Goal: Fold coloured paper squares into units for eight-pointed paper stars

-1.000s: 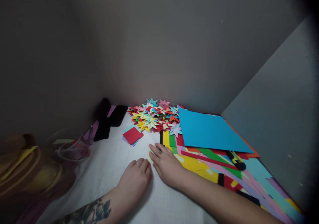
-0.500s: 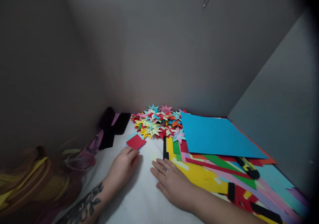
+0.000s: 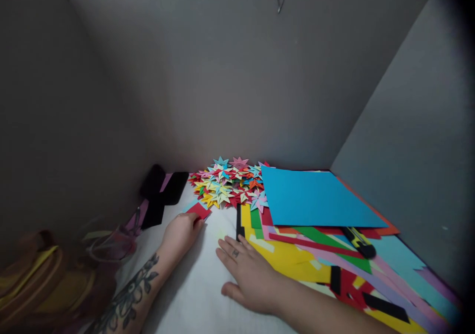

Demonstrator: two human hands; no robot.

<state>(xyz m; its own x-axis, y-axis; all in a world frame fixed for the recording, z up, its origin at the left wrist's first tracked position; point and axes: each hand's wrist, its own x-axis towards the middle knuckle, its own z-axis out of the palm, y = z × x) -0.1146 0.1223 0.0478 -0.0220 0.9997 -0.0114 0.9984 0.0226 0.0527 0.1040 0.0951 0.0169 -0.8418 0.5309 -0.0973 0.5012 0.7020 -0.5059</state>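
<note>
My left hand (image 3: 181,235) has its fingers curled closed over the near edge of a small red paper square (image 3: 201,210). A light blue paper (image 3: 189,205) shows from under that square. My right hand (image 3: 247,272) lies flat on the white cloth (image 3: 208,279), fingers stretched and thumb spread, holding nothing. A faint pale yellow patch (image 3: 221,234), perhaps paper, shows just beyond its fingertips. Behind both hands is a heap of folded paper stars (image 3: 224,183) in many colours.
To the right, a large blue sheet (image 3: 319,198) tops layered coloured paper and yellow scraps (image 3: 297,262). A black and yellow utility knife (image 3: 359,242) lies there. Black flat items (image 3: 176,188) and a brown bag (image 3: 40,279) are at left. Grey walls (image 3: 208,76) enclose the far side.
My left hand has moved forward onto the red paper square and now covers more of it. My right thumb has spread away from the fingers. The whole view has shifted slightly.
</note>
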